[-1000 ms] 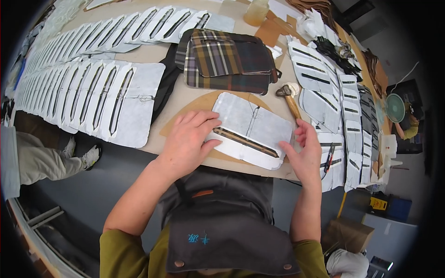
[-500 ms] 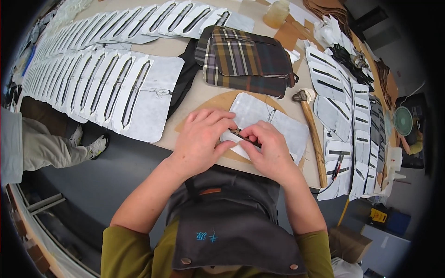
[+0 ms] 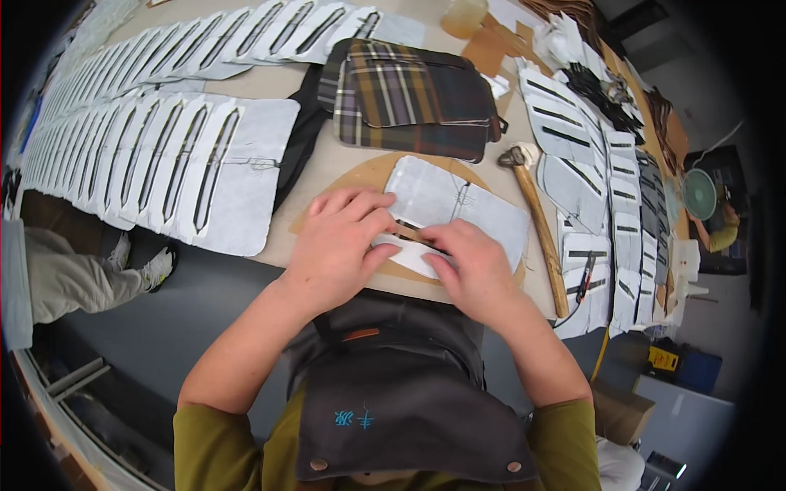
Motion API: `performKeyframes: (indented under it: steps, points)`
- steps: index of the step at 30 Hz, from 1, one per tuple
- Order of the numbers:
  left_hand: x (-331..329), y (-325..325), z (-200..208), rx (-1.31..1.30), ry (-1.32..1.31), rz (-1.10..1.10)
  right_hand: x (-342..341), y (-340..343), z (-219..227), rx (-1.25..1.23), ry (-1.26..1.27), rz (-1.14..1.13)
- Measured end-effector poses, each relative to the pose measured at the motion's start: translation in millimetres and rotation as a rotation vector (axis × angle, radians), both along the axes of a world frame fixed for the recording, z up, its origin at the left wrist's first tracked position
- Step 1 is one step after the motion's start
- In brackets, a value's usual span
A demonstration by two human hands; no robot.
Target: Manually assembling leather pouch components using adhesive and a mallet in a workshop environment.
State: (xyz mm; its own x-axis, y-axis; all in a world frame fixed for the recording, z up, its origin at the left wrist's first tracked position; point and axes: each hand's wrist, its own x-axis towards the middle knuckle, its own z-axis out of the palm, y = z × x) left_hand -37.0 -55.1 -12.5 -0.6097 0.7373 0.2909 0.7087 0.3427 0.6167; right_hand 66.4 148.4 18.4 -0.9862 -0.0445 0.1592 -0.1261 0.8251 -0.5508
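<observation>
The biggest thing here is the pale counter (image 3: 323,164), and across its left side run two long overlapping rows of grey-white slotted panels (image 3: 266,139)! Over on the right, more slotted panels (image 3: 553,102) lie in overlapping columns. Up in the middle sit the plaid pieces (image 3: 401,90), stacked unevenly, and nearer the person comes a rounded brown board (image 3: 368,178). On that board, close to the counter's near edge, lies the single grey-white panel (image 3: 495,214), tilted to the view. Just right of it rests a wooden-handled hammer (image 3: 540,229). Now the hands: the left hand (image 3: 340,241) lies over the panel's left end, fingers loosely bent, thumb apart from them; the right hand (image 3: 475,262) has bent fingertips and thumb down by the dark slot (image 3: 409,231), and whether they pinch anything I can't tell.
</observation>
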Motion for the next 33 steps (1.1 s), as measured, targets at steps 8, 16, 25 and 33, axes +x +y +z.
performKeyframes:
  steps: [8, 16, 25, 33]
  points:
    - [7.0, 21.8, 10.0, 0.007, 0.003, -0.124, 18.4, 9.7, -3.2, -0.144, -0.170, -0.197]
    - [1.2, 23.5, 2.0, 0.040, -0.164, -0.226, 19.5, 10.7, -18.9, -0.280, 0.060, -0.125]
    - [7.5, 22.8, -3.3, 0.063, -0.063, -0.243, 19.8, 7.7, -17.1, 0.079, 0.196, 0.083]
    - [21.4, 11.7, -4.4, 0.035, 0.180, -0.086, 33.5, 20.3, -13.7, -0.086, 0.071, -0.020]
